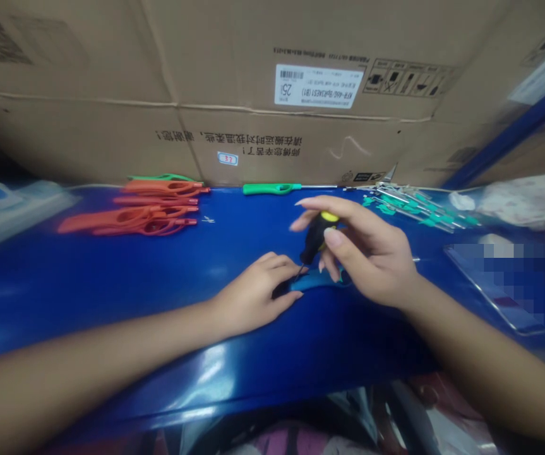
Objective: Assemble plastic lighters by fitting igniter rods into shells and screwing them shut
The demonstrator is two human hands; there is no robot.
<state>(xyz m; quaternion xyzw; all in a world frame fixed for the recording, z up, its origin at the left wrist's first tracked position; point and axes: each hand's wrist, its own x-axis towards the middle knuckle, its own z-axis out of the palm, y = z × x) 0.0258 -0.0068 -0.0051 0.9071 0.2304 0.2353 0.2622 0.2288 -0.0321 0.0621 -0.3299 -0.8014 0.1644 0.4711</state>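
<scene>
My right hand [371, 249] grips a short black and yellow screwdriver [316, 237], its shaft pointing down and to the left. The screwdriver's tip reaches a blue lighter body [319, 279] lying on the table. My left hand [265, 291] is closed around the left end of that blue body, thumb on the near side and fingers on the far side. The right end of the blue piece is partly covered by my right fingers. Whether the tip sits in a screw is too small to make out.
Orange lighter bodies [134, 215] lie piled at the left of the blue table [125, 275]. A green lighter [269, 188] with a metal tube lies by the cardboard wall [234, 76]. Metal rods with teal parts [414, 205] are heaped at right, near a phone [494, 291].
</scene>
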